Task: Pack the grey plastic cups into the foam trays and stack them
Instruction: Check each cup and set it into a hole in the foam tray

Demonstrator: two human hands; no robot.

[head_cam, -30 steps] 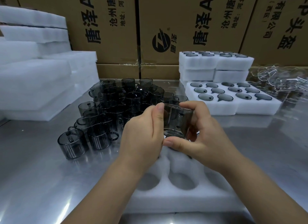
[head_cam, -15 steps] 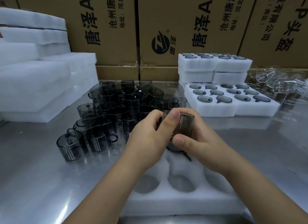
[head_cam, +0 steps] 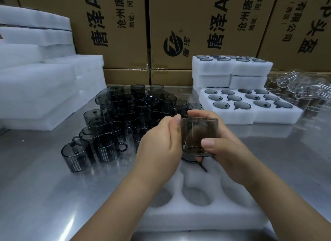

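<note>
Both hands holding grey cup (head_cam: 198, 133) over far edge of foam tray (head_cam: 206, 217). Left hand (head_cam: 161, 140) grip pinching cup's left wall; right hand (head_cam: 225, 147) grip curling round its right side. Bare counter (head_cam: 35, 187) lying open left of tray; cup pile (head_cam: 136, 111) crowding just beyond.

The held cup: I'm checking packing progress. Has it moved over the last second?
Yes. The held cup has sunk slightly toward the near foam tray and edged right, nearer the filled tray.
</note>
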